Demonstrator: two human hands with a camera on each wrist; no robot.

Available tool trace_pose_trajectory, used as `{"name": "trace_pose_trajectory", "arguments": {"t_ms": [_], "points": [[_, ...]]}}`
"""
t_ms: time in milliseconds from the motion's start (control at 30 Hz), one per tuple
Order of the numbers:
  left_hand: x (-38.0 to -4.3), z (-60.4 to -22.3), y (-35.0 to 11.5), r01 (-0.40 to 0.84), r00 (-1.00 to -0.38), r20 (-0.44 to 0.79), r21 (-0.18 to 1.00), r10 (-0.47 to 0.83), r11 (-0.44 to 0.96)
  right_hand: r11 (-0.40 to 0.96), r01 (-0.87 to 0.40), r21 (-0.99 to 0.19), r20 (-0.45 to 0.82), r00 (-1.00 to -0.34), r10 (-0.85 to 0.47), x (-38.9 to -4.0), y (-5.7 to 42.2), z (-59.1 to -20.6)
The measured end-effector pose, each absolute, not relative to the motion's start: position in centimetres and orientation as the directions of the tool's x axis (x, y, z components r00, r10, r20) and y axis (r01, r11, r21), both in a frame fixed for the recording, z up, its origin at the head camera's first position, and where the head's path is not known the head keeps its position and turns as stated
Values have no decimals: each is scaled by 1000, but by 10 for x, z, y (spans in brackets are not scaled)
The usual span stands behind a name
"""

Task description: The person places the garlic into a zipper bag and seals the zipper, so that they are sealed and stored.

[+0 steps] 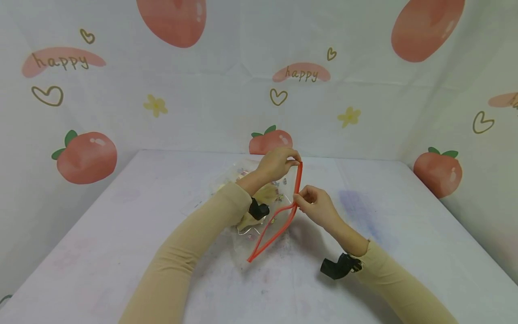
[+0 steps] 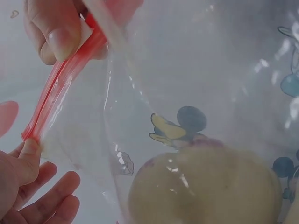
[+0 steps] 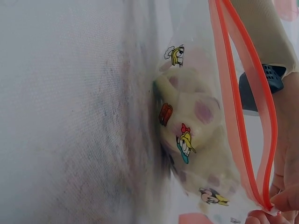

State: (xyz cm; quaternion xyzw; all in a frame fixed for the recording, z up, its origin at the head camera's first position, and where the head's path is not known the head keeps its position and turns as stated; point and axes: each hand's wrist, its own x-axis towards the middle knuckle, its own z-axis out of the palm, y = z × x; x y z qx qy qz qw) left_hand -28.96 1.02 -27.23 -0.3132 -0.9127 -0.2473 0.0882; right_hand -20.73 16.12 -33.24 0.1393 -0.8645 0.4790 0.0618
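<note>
A clear zip bag (image 2: 219, 74) with cartoon prints stands on the table with its red zip strip (image 1: 298, 177) raised. Inside are pale, rounded lumps (image 3: 187, 112) with purple patches. My left hand (image 1: 279, 163) pinches the far end of the strip between thumb and fingers. Partway along the strip, my right hand (image 1: 317, 204) pinches it too. Between the hands the strip's two sides lie together; from the right hand toward the near corner they spread apart in a loop. In the left wrist view the right thumb presses on the strip.
The bag stands on a white table (image 1: 121, 252) with faint purple stains. A white cloth backdrop (image 1: 226, 103) printed with fruit and hearts rises behind it. Black wrist cameras (image 1: 340, 266) are worn on both wrists, the left one overlapping the bag in the head view.
</note>
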Motion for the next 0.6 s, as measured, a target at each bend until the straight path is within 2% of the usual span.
{"name": "trace_pose_trajectory", "arguments": {"t_ms": [600], "points": [[-294,-274,7,601,-799,314,414,512,684,500,-338,-797,253,-939,-232,-201,156,-333]]}}
